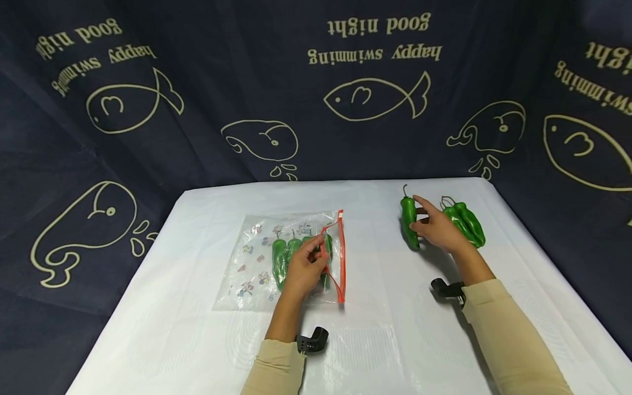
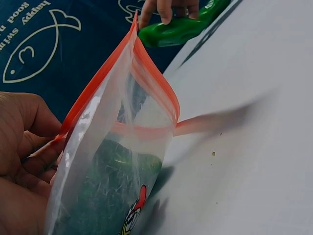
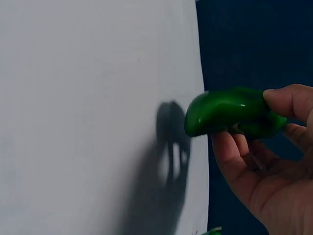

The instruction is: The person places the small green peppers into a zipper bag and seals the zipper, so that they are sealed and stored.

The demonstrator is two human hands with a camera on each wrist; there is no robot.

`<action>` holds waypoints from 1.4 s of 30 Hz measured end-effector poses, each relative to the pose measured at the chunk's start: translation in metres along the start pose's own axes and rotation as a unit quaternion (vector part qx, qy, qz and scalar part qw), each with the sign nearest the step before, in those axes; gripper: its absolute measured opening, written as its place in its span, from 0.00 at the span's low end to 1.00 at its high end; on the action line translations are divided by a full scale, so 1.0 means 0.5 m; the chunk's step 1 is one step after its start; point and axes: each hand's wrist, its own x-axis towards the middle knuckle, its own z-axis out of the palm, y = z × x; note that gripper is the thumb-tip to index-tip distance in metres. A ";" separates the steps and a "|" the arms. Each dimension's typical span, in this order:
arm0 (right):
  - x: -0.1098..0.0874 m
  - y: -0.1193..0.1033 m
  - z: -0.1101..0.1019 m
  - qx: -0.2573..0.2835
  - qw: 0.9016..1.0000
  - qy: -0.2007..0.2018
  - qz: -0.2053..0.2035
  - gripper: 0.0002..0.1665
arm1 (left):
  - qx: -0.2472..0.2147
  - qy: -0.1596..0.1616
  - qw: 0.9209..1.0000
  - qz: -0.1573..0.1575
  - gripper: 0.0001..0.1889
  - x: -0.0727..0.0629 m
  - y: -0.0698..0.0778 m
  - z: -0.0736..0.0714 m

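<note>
Above the table, the right hand pinches a glossy green pepper between its fingers, probably light, firm, slippery, best gripped mid-body; the left hand pinches a zip bag's red rim.

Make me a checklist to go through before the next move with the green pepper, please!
1. Right hand has the green pepper: ok, held between thumb and fingers.
2. Left hand has the clear bag: ok, pinching its red edge.
3. Bag mouth open: ok, the red edges stand apart.
4. Green pepper at the mouth: not ok, it's apart from the bag, off to the right.
5. All peppers inside countable: cannot tell, the left hand covers part of them.
</note>
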 end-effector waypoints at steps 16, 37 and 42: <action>-0.016 -0.028 0.055 0.117 0.993 -0.026 -0.016 0.49 | 0.004 0.004 1.000 -0.004 0.29 -0.002 0.001 0.001; -0.028 -0.071 0.134 0.178 0.979 -0.098 -0.032 0.46 | 0.001 0.010 1.000 -0.009 0.30 -0.002 0.003 0.003; -0.032 -0.080 0.147 0.151 0.979 -0.134 -0.021 0.47 | 0.003 0.012 1.000 -0.011 0.30 -0.002 0.005 0.004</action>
